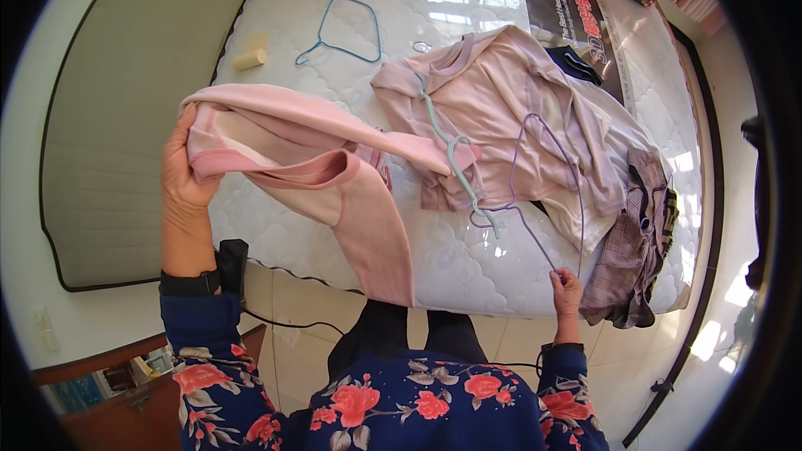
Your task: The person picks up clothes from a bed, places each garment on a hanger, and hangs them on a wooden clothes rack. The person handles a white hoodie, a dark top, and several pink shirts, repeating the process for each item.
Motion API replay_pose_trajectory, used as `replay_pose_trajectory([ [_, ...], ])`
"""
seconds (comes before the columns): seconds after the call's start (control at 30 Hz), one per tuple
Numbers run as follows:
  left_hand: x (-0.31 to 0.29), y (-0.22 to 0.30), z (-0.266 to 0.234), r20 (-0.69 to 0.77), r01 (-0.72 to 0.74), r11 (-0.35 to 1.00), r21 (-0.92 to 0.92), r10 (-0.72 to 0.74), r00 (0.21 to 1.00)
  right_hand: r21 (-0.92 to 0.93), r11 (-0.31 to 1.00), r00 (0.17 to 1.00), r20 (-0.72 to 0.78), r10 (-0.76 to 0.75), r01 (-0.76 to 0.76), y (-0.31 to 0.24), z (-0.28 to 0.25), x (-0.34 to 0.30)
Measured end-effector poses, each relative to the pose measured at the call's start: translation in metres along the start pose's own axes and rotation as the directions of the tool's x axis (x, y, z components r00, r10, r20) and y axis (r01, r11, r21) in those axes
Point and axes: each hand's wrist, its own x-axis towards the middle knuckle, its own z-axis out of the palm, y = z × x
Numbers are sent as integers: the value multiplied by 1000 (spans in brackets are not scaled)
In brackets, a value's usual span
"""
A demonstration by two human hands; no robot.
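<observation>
My left hand [185, 163] grips a pink long-sleeved top [359, 225] by its edge, lifting it over the near side of the bed. One sleeve hangs down past the mattress edge, while the other stretches right. In my right hand [566, 288], pinched at a corner, is a purple hanger [576, 192]; its hook end lies over the clothes. Beside it rests a pale green hanger [462, 171]. Under both hangers spreads a pale mauve long-sleeved top [501, 83].
A blue hanger [380, 33] lies on the plastic-covered white mattress [276, 8]. Near it is a cream roll [250, 59]. Plaid clothing [631, 259] drapes over the right edge. A dark printed sheet [576, 25] lies at the far right. A black cable [292, 323] runs below the bed.
</observation>
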Motion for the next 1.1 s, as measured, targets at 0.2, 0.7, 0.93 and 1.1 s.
replay_pose_trajectory([
  [0.2,-18,-43,-67,-290,388,748,539,-268,919,454,891,999,-28,45,-27,-12,-52,-6],
  [0.7,-64,-225,-88,-45,50,-55,997,88,995,315,943,989,-133,-66,105,-56,-66,-28],
  [0.93,-46,-261,60,343,826,563,-9,-775,531,105,922,926,-104,-362,372,-123,-62,-36],
  [1.1,-39,-261,90,439,791,611,-37,-701,562,35,881,882,-34,-471,472,-133,-63,-45],
])
